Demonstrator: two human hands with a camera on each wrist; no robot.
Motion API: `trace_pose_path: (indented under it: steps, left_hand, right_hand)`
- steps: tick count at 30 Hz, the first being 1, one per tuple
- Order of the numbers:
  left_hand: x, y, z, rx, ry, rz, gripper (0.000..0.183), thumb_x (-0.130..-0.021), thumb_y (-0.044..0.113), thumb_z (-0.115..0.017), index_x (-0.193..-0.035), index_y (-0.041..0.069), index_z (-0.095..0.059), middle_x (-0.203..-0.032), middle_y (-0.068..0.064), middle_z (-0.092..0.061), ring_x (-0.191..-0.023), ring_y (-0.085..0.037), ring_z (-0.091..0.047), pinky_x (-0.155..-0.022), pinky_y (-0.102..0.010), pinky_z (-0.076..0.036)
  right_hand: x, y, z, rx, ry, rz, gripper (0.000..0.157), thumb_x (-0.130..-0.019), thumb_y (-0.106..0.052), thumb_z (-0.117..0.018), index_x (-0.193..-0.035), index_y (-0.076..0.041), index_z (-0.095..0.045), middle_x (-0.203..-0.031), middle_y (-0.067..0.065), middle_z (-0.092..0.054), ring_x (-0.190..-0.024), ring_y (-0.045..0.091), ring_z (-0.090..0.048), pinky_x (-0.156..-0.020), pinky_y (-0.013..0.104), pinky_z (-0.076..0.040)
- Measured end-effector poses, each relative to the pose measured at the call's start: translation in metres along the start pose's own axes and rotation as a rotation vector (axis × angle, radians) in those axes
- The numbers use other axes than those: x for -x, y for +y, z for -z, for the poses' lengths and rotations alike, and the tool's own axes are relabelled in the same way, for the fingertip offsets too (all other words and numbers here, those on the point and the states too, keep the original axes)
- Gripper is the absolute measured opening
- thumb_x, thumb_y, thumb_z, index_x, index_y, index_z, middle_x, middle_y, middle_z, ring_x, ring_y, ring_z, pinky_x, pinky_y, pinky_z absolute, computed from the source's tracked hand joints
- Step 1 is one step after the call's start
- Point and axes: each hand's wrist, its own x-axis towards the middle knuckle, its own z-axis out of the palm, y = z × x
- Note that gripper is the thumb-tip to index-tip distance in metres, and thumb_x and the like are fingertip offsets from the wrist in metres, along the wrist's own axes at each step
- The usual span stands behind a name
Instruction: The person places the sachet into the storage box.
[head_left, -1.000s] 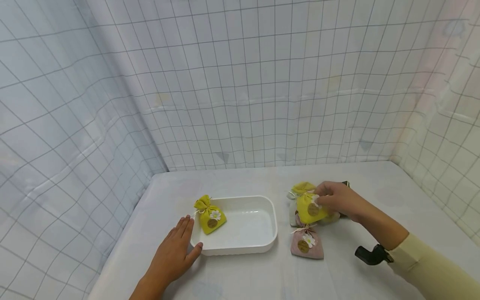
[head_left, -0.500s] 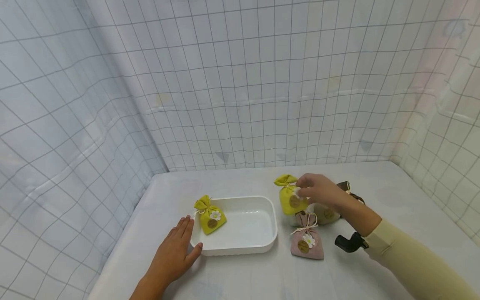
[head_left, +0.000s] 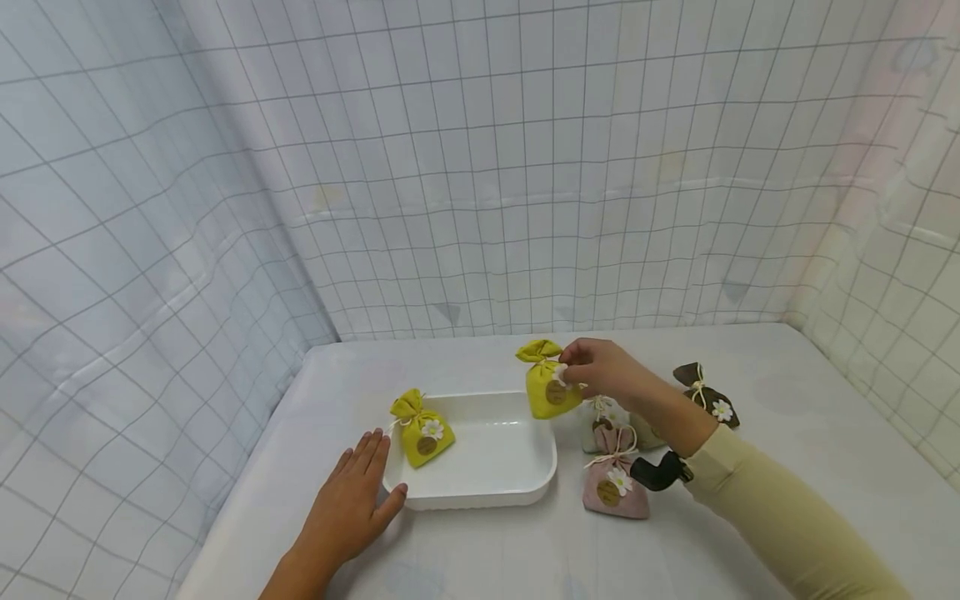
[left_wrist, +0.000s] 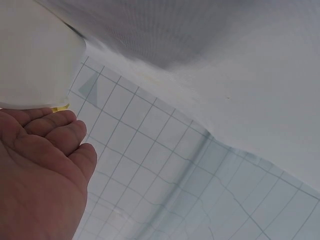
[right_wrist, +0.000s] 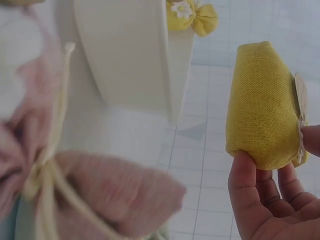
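My right hand (head_left: 606, 367) pinches a yellow sachet (head_left: 543, 392) with a white flower and a round brown tag, up by the right rim of the white tray (head_left: 480, 500). In the right wrist view, thumb and fingers hold that sachet (right_wrist: 262, 105) from its sides. Another yellow sachet (head_left: 427, 442) leans in the tray's left end, its tied neck over the rim. My left hand (head_left: 348, 500) lies with straight fingers against the tray's left side. The left wrist view shows this hand (left_wrist: 45, 150) beside the tray wall (left_wrist: 37, 60).
Right of the tray lie a pink sachet (head_left: 615, 492), a pale grey sachet (head_left: 592, 437) partly covered behind it, and a beige one (head_left: 647, 433) mostly hidden by the right arm. A dark brown sachet (head_left: 705, 396) lies farther right. Gridded curtains (head_left: 495, 183) surround the table.
My right hand has lifted the yellow sachet off the pile and carried it left to the tray's right edge. The grey and dark sachets are more exposed. My left hand stays put.
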Motion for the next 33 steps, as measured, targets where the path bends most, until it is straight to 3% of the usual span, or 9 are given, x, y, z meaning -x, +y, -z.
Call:
trace_pose_path:
  steps: [7, 18, 33]
  left_hand:
    - [-0.001, 0.0, 0.0, -0.018, 0.002, 0.001, 0.076, -0.095, 0.045, -0.06, -0.148, -0.006, -0.04, -0.154, -0.02, -0.038, -0.144, -0.035, -0.032, -0.115, -0.054, -0.027]
    - [-0.001, 0.0, 0.001, -0.008, -0.002, -0.001, 0.075, -0.095, 0.043, -0.06, -0.148, -0.006, -0.04, -0.154, -0.021, -0.038, -0.144, -0.035, -0.033, -0.115, -0.053, -0.028]
    - [-0.001, 0.001, 0.003, -0.005, -0.008, 0.004, 0.075, -0.096, 0.045, -0.059, -0.148, -0.006, -0.04, -0.154, -0.02, -0.038, -0.144, -0.035, -0.032, -0.115, -0.053, -0.028]
  right_hand:
    - [-0.009, -0.011, -0.018, -0.074, -0.035, 0.023, 0.028, -0.09, -0.012, -0.069, -0.114, -0.003, -0.059, -0.11, 0.013, -0.061, -0.1, 0.026, -0.061, -0.076, 0.036, -0.059]
    - [-0.023, -0.021, -0.048, -0.104, -0.069, 0.036, 0.025, -0.087, -0.013, -0.072, -0.11, -0.005, -0.063, -0.106, 0.01, -0.063, -0.097, 0.024, -0.062, -0.073, 0.034, -0.059]
    - [-0.048, -0.031, -0.089, -0.037, -0.17, 0.09, 0.024, -0.085, -0.013, -0.073, -0.105, -0.007, -0.064, -0.1, 0.007, -0.063, -0.089, 0.021, -0.06, -0.066, 0.033, -0.057]
